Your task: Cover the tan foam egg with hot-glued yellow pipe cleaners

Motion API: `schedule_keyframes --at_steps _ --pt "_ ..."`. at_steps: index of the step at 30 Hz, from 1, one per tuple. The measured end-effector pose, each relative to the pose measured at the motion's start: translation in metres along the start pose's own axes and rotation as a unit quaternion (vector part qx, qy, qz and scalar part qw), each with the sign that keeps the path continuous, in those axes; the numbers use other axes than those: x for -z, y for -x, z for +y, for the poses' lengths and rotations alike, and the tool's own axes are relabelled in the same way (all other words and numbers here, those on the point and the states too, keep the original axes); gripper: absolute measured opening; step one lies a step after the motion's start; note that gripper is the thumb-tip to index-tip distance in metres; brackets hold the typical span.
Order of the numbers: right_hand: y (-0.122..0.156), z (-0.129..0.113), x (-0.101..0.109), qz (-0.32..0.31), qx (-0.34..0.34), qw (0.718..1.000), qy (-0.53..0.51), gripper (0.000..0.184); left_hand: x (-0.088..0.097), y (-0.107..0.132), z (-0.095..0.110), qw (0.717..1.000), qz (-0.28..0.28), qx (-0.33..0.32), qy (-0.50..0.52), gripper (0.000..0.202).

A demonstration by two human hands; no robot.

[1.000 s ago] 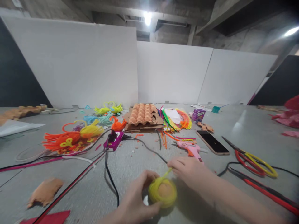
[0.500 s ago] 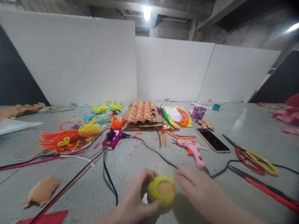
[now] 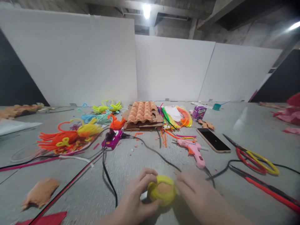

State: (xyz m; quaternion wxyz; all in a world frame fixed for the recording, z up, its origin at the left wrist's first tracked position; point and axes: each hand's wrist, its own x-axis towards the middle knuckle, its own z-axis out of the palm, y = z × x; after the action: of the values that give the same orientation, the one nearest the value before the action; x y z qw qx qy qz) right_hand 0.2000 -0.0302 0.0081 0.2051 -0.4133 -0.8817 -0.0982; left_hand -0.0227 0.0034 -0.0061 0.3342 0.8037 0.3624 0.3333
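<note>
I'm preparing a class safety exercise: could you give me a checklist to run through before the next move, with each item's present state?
1. Yellow-wrapped piece held by left hand: ok.
2. Right hand gripping it: cannot tell, blurred.
3. Glue gun lying apart from both hands: ok.
4. Scissors apart from both hands: ok.
5. Black cord clear of right hand: cannot tell, partly hidden.
6. Tabletop free of scraps: not ok, bits lie scattered.
</note>
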Motion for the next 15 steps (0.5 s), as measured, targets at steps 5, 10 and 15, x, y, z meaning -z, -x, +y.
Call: schedule_keyframes --at_steps 5,10,15 --pt "0.0008 -0.0009 -0.0007 -0.008 -0.001 1.0 0.002 0.038 0.0009 -0.0008 0.0013 1.0 0.002 0.009 -0.01 0.026" --pt "0.0022 -0.0015 -0.0029 -0.038 -0.016 0.999 -0.007 0.034 0.0017 -0.0018 0.0023 1.0 0.008 0.016 -0.021 0.024" --pt "0.0016 -0.002 -0.0025 -0.046 -0.021 0.999 -0.012 0.032 0.0005 -0.0015 0.0018 0.999 0.017 0.012 -0.028 0.024"
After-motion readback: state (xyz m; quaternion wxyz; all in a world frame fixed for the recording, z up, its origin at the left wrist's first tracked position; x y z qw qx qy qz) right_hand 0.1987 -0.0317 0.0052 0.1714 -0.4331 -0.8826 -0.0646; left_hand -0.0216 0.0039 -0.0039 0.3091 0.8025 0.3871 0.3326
